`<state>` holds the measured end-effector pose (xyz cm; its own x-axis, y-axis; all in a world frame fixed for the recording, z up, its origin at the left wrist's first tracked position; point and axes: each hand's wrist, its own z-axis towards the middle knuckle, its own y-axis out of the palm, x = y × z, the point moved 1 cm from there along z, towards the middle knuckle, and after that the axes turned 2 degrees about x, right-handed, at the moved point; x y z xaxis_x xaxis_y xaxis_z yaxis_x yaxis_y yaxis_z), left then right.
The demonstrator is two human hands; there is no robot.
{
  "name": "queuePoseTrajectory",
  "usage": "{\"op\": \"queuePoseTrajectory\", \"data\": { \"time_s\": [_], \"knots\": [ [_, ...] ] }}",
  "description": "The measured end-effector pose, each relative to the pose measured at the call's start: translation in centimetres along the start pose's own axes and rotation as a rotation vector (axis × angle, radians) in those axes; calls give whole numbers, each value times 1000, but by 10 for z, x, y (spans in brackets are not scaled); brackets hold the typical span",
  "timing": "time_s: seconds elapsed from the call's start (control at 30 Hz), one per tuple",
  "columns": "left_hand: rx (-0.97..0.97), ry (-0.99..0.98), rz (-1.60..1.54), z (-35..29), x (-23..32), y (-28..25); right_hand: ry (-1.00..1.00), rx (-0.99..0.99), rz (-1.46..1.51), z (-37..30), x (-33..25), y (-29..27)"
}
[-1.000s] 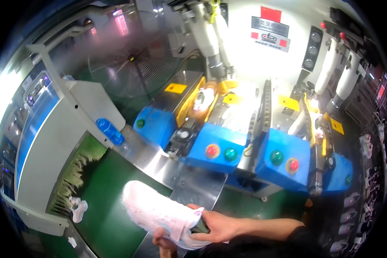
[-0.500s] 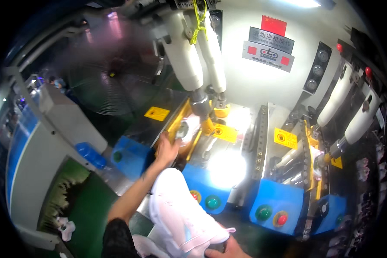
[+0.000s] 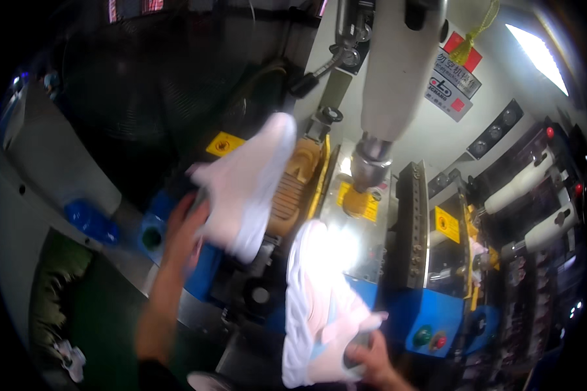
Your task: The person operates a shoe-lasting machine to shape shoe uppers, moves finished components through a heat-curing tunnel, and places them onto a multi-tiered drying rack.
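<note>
A pale pink and white sneaker (image 3: 244, 186) is in my left hand (image 3: 188, 228), gripped near its heel and collar. It is tilted, toe pointing up and away, above the left side of the press. Beside it lies the bared tan ribbed pad (image 3: 290, 199) of the left press station, partly hidden by the shoe. My right hand (image 3: 374, 362) grips a second pale pink and white sneaker (image 3: 316, 306) at its heel end, nearer to me, with its toe pointing away. Motion blurs the left hand and its shoe a little.
A white press arm (image 3: 398, 78) with a metal and yellow tip hangs right of the pad. Another station with white arms (image 3: 518, 192) stands at the right. Green and red buttons (image 3: 424, 335) sit on its blue front. A shoe (image 3: 70, 360) lies low at the left.
My left hand has taken hold of the shoe in the left station and lifted it off the pad. The right hand's shoe has moved right. The view has shifted too.
</note>
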<state>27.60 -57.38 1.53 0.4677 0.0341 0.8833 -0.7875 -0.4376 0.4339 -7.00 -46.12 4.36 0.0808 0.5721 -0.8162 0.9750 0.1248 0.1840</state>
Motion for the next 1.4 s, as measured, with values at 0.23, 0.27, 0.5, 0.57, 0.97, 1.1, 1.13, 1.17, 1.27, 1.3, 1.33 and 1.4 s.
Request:
{"op": "queuePoseTrajectory", "data": {
  "time_s": [0.23,0.27,0.5,0.57,0.97,1.1,1.13,1.17,1.27,1.3,1.33,1.4],
  "knots": [
    [666,594,884,-209,-63,-218,126,92,-177,225,-116,89],
    [772,356,179,-232,-83,-221,134,213,-49,273,-121,73],
    [634,-200,701,-336,-138,-178,-102,303,-653,341,-119,110],
    [431,-223,822,-337,-180,-154,-132,318,-670,336,-121,102],
    [237,231,793,-237,-161,-63,-1220,-331,-1231,159,6,170],
    [75,148,1180,-162,-137,-38,-1054,-428,-1091,171,5,172],
    [80,167,1174,-151,-133,-39,-1052,-422,-1037,163,-14,177],
    [51,155,1245,-140,-127,-43,-1165,-410,-962,154,-38,185],
    [112,66,1386,-126,-131,-36,-1318,-379,-774,142,-75,200],
    [89,131,1382,-128,-140,-34,-1257,-372,-764,155,-51,187],
    [63,196,1376,-128,-147,-31,-1301,-427,-881,170,-23,173],
    [-58,227,1357,-123,-147,-33,-1147,-685,-1243,171,1,166]
  ]
}}
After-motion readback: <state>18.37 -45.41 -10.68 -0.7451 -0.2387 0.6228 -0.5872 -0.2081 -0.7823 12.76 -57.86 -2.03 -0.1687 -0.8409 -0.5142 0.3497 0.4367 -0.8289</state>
